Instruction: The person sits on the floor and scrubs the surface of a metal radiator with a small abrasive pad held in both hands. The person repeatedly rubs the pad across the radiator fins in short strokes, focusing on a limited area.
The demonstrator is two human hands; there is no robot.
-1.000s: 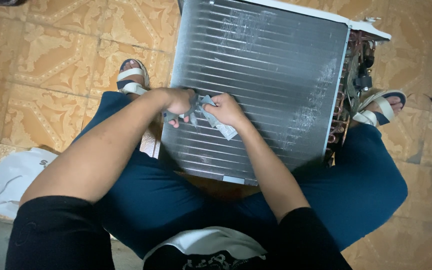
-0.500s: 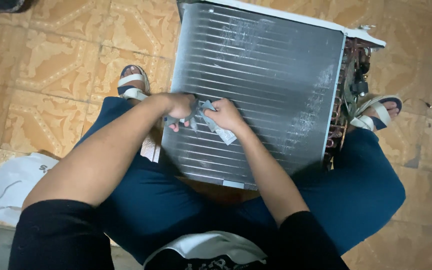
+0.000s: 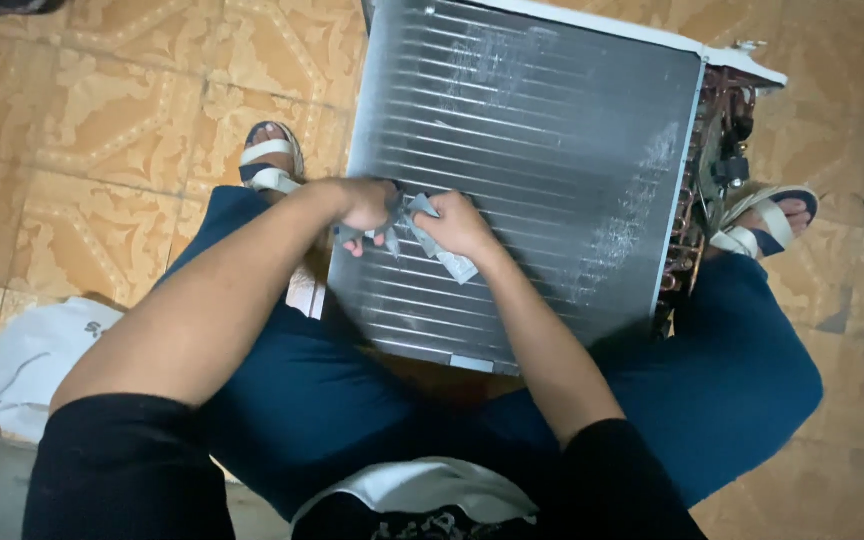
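Floor (image 3: 102, 110): tan and orange tiles with a pale ornamental pattern; a plain grey strip runs along the lower left edge.
Coil unit (image 3: 532, 170): a metal box with a grey finned face, standing tilted on the floor between the person's legs, its lower edge near the lap.
Left sandal (image 3: 270, 165): white-strapped, flat on the tiles just left of the unit.
Right sandal (image 3: 767, 225): white-strapped, on the tiles just right of the unit's copper tubing side.
White bag (image 3: 22, 365): crumpled, lying on the floor at the left edge, beside the thigh.
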